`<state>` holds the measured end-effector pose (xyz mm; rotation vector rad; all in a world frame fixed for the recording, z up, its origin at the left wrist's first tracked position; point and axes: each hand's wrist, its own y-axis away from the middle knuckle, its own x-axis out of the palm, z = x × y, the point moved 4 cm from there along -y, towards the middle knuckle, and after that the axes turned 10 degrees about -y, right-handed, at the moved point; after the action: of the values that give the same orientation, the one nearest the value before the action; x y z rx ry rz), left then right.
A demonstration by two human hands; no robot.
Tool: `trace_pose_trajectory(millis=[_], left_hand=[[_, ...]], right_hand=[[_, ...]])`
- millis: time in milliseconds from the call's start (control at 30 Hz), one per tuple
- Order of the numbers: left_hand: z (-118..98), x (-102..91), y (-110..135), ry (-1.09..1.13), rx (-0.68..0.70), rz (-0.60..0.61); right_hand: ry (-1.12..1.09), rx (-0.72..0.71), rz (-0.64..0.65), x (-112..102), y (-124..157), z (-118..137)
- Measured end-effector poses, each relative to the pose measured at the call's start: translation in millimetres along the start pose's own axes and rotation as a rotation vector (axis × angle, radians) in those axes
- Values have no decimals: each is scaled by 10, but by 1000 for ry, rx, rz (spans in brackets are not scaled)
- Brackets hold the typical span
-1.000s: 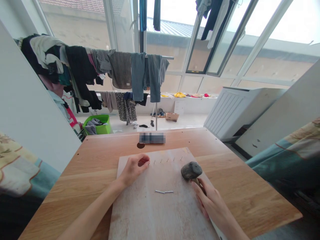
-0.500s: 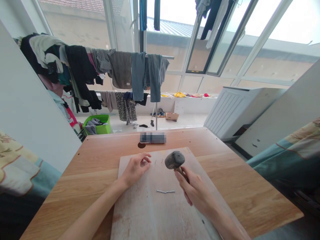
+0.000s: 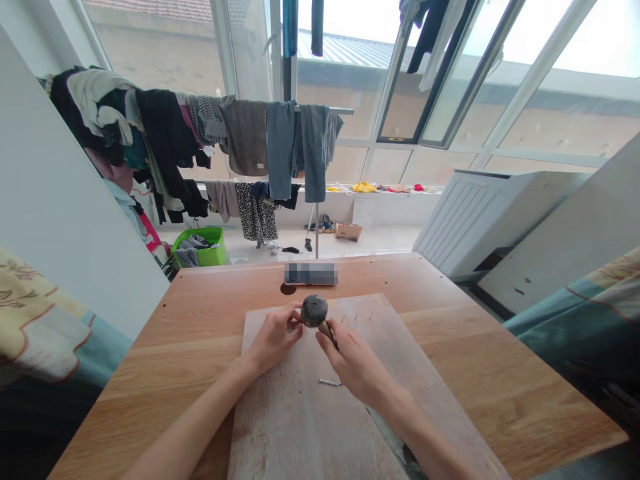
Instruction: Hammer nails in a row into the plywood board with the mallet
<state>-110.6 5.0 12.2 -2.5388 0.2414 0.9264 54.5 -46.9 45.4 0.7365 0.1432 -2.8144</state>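
My right hand (image 3: 356, 360) grips the handle of a hammer (image 3: 315, 311) with a dark, rounded head. That head hangs over the far part of a worn, pale wooden board (image 3: 285, 427), close to my left fingertips. My left hand (image 3: 275, 337) rests on the board, fingers curled in a pinch; whatever they hold is hidden. To the right of the hammer, several thin nails (image 3: 356, 316) stand upright in the board. A loose grey nail (image 3: 329, 383) lies nearer me, partly covered by my right hand.
The board lies on a wooden table (image 3: 165, 347). A blurred box-shaped item (image 3: 311, 274) sits at the far edge beside a round hole (image 3: 288, 289). Beyond are a laundry rack with clothes (image 3: 245, 137), a green tub (image 3: 215, 253) and a white cabinet (image 3: 460, 213).
My right hand has brought the hammer leftward, from above the board's right side to beside my left fingers. My left hand stays in nearly the same place. The view has shifted slightly.
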Motion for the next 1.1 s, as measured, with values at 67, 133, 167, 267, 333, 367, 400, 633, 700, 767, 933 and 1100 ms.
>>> trace_pose_trajectory(millis=[67, 133, 167, 267, 333, 367, 400, 633, 700, 767, 933, 1100], left_hand=[[-3, -5, 2, -19, -11, -12], [-7, -5, 4, -24, -7, -12], [-10, -4, 5, -19, 3, -8], [-13, -1, 7, -4, 33, -2], [-8, 4, 7, -9, 41, 2], [-4, 10, 6, -14, 41, 7], [-1, 14, 6, -22, 40, 7], [-220, -32, 54, -187, 50, 31], [-381, 4, 108, -209, 113, 250], [-529, 50, 191, -229, 194, 460], [-613, 158, 310, -272, 220, 593], [-604, 144, 285, -284, 264, 597]], right_hand=[[8, -8, -2, -4, 8, -7], [14, -12, -2, -10, 14, -9], [16, -13, 0, -9, 16, -11], [23, -10, 6, 5, 18, -14], [24, -6, 6, 14, 17, -12], [23, -1, 6, 14, 18, -11], [18, 5, 8, 10, 23, -10], [-45, 114, 12, -189, 319, -145], [-54, 192, 28, -252, 475, -260], [-35, 244, 36, -299, 614, -375], [9, 173, -79, -357, 760, -520], [-64, 251, -105, -339, 782, -571]])
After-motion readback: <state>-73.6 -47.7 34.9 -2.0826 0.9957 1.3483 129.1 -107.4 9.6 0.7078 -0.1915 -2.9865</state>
